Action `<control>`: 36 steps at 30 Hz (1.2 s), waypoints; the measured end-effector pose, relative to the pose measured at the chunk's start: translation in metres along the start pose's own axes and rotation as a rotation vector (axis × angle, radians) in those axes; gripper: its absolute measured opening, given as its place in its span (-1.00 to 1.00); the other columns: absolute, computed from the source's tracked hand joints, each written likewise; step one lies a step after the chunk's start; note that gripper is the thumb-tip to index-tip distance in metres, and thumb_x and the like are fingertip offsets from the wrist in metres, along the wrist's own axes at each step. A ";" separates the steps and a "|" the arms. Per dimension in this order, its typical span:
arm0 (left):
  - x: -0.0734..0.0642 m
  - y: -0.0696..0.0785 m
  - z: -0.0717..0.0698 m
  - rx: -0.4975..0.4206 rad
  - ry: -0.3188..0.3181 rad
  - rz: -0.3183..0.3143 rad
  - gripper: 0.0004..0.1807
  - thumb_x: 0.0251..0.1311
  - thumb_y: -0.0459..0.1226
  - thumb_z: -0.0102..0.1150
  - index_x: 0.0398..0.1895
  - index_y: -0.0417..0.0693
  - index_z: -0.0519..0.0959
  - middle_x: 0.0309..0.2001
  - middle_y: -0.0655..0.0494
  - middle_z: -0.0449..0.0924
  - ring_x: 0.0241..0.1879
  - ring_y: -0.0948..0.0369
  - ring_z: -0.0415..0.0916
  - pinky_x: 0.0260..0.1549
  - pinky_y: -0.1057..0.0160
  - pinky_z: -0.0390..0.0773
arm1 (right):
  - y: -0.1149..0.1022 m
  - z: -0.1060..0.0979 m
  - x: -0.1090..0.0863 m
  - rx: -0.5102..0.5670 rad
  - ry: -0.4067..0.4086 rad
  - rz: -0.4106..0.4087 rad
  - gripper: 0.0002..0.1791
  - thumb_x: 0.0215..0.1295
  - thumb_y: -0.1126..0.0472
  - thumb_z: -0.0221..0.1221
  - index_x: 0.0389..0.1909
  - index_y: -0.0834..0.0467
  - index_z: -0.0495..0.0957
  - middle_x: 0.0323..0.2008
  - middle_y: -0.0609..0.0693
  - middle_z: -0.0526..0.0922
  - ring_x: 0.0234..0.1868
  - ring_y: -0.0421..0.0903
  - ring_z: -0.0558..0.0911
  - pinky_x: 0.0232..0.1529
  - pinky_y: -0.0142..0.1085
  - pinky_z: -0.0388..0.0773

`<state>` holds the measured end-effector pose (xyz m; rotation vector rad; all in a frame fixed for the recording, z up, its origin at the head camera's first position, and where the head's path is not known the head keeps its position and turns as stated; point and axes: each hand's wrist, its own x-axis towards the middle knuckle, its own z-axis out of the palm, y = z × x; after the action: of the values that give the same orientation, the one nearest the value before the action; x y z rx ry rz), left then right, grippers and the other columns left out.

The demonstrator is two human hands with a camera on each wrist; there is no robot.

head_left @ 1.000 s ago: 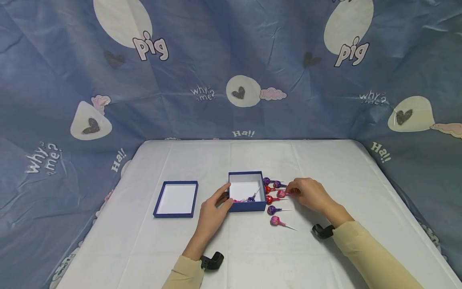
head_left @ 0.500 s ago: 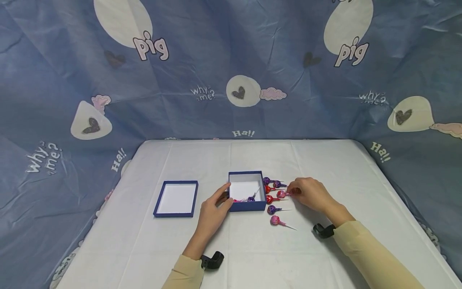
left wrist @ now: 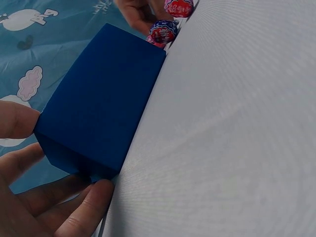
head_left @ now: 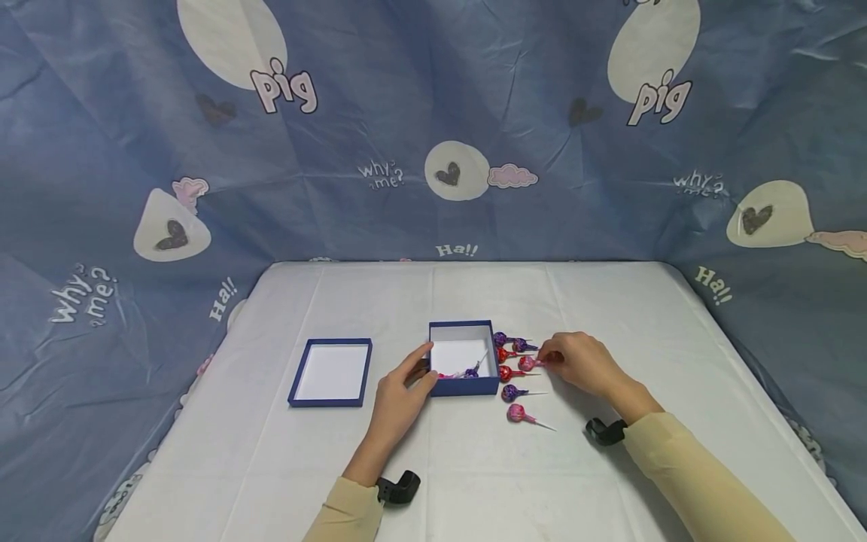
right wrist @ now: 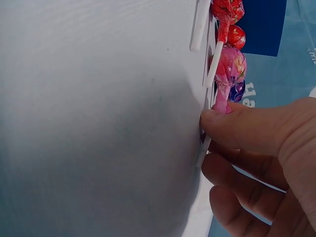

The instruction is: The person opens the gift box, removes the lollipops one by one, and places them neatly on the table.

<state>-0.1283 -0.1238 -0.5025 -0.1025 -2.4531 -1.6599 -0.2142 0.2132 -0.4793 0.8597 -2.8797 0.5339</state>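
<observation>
In the head view my left hand (head_left: 396, 410) holds the left side of an open blue box (head_left: 464, 387) with a white inside. A few lollipops (head_left: 472, 372), pink and purple, lie in the box's near part. The left wrist view has my thumb and fingers around one end of the box (left wrist: 98, 103). To the right, my right hand (head_left: 582, 365) pinches a pink-wrapped lollipop (head_left: 527, 363) by its stick, low over the table; the right wrist view shows thumb and fingertips on the stick just under the pink wrapper (right wrist: 223, 96).
Several lollipops lie in a column along the box's right side, among them a red one (head_left: 506, 374), a purple one (head_left: 510, 394) and a pink one (head_left: 518, 414). A blue-rimmed lid (head_left: 330, 373) lies white side up at left. White cloth (head_left: 474, 474) covers the table.
</observation>
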 end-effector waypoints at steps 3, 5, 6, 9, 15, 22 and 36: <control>0.000 0.001 0.000 0.005 -0.001 0.000 -0.45 0.32 -0.22 0.28 0.38 0.20 0.49 0.22 0.06 0.58 0.15 0.11 0.57 0.21 0.17 0.51 | 0.000 -0.001 0.000 -0.002 0.008 -0.004 -0.83 0.11 0.35 0.45 -0.33 0.01 0.76 -0.38 -0.19 0.68 -0.35 -0.22 0.60 -0.28 -0.16 0.60; 0.000 0.001 0.000 0.008 -0.001 -0.002 -0.45 0.32 -0.21 0.28 0.38 0.22 0.49 0.23 0.06 0.58 0.16 0.12 0.57 0.21 0.16 0.51 | -0.001 -0.003 -0.001 0.001 0.007 -0.003 -0.83 0.10 0.35 0.45 -0.33 0.01 0.76 -0.39 -0.20 0.66 -0.38 -0.23 0.57 -0.31 -0.18 0.58; 0.000 0.001 0.000 0.010 -0.001 -0.003 -0.45 0.32 -0.21 0.27 0.38 0.23 0.49 0.23 0.05 0.58 0.16 0.12 0.57 0.21 0.16 0.51 | -0.001 -0.003 -0.001 0.001 0.004 -0.002 -0.82 0.09 0.34 0.45 -0.33 0.01 0.76 -0.40 -0.20 0.66 -0.38 -0.23 0.57 -0.32 -0.19 0.57; 0.000 0.002 -0.001 0.004 -0.003 -0.005 -0.46 0.33 -0.21 0.27 0.38 0.24 0.49 0.24 0.04 0.57 0.16 0.13 0.57 0.21 0.17 0.51 | -0.001 -0.007 -0.002 0.007 -0.008 0.013 -0.80 0.06 0.34 0.47 -0.31 0.00 0.76 -0.41 -0.22 0.64 -0.39 -0.24 0.55 -0.32 -0.22 0.55; 0.000 0.002 -0.002 -0.004 -0.005 -0.004 -0.46 0.33 -0.22 0.27 0.38 0.25 0.50 0.22 0.02 0.58 0.16 0.14 0.57 0.20 0.21 0.51 | 0.000 -0.016 -0.001 0.007 0.006 -0.001 -0.73 -0.02 0.36 0.48 -0.28 0.02 0.76 -0.42 -0.20 0.64 -0.38 -0.22 0.58 -0.34 -0.20 0.56; 0.000 0.002 -0.002 -0.006 -0.006 0.009 -0.45 0.33 -0.23 0.27 0.39 0.17 0.49 0.23 0.00 0.57 0.16 0.09 0.57 0.21 0.18 0.50 | -0.005 -0.026 0.001 0.034 0.018 -0.015 -0.72 0.02 0.38 0.46 -0.21 0.08 0.76 -0.36 -0.10 0.69 -0.31 -0.08 0.65 -0.31 -0.15 0.58; -0.001 0.002 -0.002 0.000 -0.005 -0.007 -0.46 0.32 -0.22 0.28 0.38 0.22 0.50 0.23 0.06 0.57 0.15 0.16 0.57 0.21 0.19 0.51 | -0.020 -0.035 0.011 0.064 0.019 -0.001 -0.69 0.06 0.30 0.49 -0.12 0.09 0.75 -0.25 -0.06 0.72 -0.21 -0.04 0.65 -0.18 -0.07 0.59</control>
<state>-0.1270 -0.1248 -0.5001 -0.0984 -2.4602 -1.6642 -0.2130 0.2045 -0.4382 0.8600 -2.8596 0.6330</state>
